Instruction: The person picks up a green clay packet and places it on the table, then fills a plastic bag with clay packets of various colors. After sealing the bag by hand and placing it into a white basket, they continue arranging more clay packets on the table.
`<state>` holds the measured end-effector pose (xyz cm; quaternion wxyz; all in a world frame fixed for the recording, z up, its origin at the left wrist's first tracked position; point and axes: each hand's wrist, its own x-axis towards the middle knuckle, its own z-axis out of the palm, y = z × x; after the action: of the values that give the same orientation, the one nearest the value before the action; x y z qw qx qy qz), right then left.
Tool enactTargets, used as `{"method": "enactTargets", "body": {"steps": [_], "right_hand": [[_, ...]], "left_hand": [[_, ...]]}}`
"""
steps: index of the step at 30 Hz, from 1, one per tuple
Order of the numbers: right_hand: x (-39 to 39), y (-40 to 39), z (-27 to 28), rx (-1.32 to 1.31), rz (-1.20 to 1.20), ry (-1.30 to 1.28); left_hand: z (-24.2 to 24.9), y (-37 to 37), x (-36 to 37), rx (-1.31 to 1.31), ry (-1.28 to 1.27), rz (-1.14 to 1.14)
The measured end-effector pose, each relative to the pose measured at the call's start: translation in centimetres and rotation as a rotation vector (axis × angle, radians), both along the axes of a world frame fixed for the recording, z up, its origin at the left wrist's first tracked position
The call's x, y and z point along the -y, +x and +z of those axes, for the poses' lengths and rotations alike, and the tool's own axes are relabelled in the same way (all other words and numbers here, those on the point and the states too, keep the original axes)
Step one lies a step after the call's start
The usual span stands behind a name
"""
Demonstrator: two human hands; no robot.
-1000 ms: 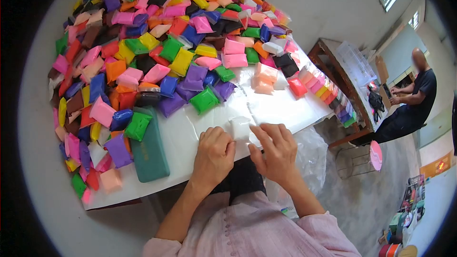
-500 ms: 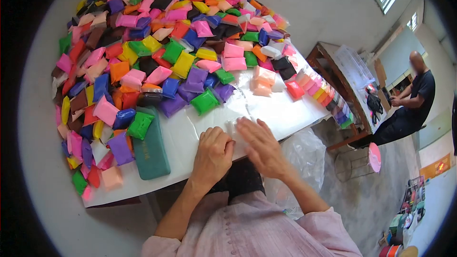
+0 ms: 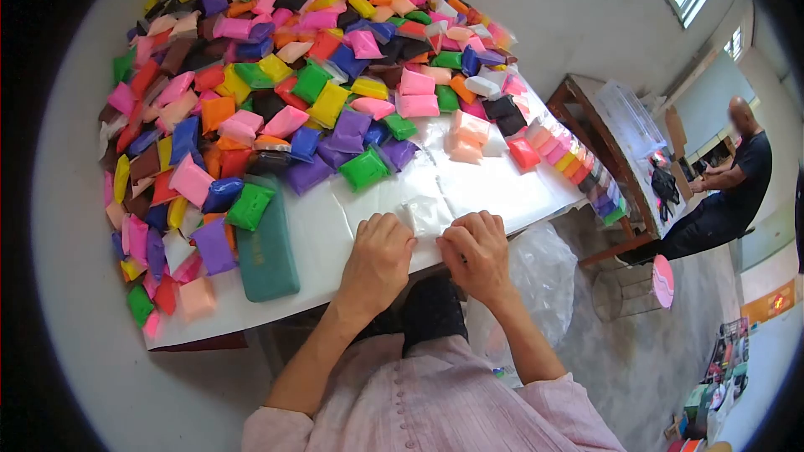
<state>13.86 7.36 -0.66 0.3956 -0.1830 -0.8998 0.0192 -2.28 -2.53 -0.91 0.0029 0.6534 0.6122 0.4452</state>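
A small clear plastic bag [image 3: 425,214] with whitish contents lies at the front edge of the white tabletop [image 3: 343,192], between my two hands. My left hand [image 3: 378,258] is closed, its fingers curled and pinching at the bag's left corner. At the right corner, my right hand [image 3: 477,253] is closed in the same way, thumb and fingers pressed together. The fingertips are partly hidden. Just beyond lie a green packet [image 3: 363,171] and purple packets [image 3: 346,138]. To the left is a long teal case [image 3: 270,259], with another green packet [image 3: 250,206] resting on its upper end.
A large heap of colourful soft packets [image 3: 327,105] covers the table's far and left side. Along the right edge runs a row of packets [image 3: 569,159]. A big clear plastic bag [image 3: 536,285] hangs below the table. A person [image 3: 741,167] sits at another table [image 3: 615,134], near a pink-topped stool [image 3: 662,280].
My right hand was open and spread over the bag; now its fingers are closed at the bag's right corner. The bag shows more fully between my hands. The view has shifted slightly.
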Motion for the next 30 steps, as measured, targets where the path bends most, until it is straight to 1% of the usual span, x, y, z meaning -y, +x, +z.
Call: {"method": "enactTargets", "body": {"steps": [2, 8, 11, 14, 17, 18, 21, 24, 27, 28, 30], "right_hand": [[0.0, -0.1, 0.1, 0.019, 0.023, 0.015], [0.1, 0.0, 0.5, 0.084, -0.021, 0.038], [1.1, 0.4, 1.5, 0.010, -0.177, -0.218], [2.3, -0.8, 4.5, 0.010, -0.189, -0.737], [2.5, -1.9, 3.9, 0.068, -0.222, -0.710], [2.6, -2.0, 4.1, 0.083, -0.253, -0.750], [2.2, -2.7, 3.5, 0.078, -0.180, -0.902], [2.2, -4.0, 3.4, -0.052, -0.060, -0.804], [2.4, -5.4, 3.3, -0.133, 0.069, -0.668], [2.4, -5.8, 3.2, -0.127, 0.078, -0.605], [2.2, -6.9, 2.9, -0.108, 0.109, -0.481]], "left_hand": [[0.0, 0.1, 0.0, -0.111, 0.011, 0.030], [-0.2, 0.6, 0.2, -0.361, 0.086, 0.115], [-0.2, 0.7, 0.7, -0.433, 0.132, 0.137], [-0.4, 1.2, 1.2, -0.513, 0.209, 0.145], [-0.5, 1.1, 1.8, -0.596, 0.254, 0.178], [-0.5, 1.0, 1.9, -0.619, 0.263, 0.195], [-0.3, 0.7, 2.4, -0.678, 0.282, 0.213], [-0.1, 0.1, 2.9, -0.641, 0.299, 0.243], [0.6, -0.9, 4.8, -0.606, 0.294, 0.331], [0.4, -1.4, 5.8, -0.569, 0.257, 0.367], [1.4, -1.6, 8.5, -0.481, 0.250, 0.552]]}}
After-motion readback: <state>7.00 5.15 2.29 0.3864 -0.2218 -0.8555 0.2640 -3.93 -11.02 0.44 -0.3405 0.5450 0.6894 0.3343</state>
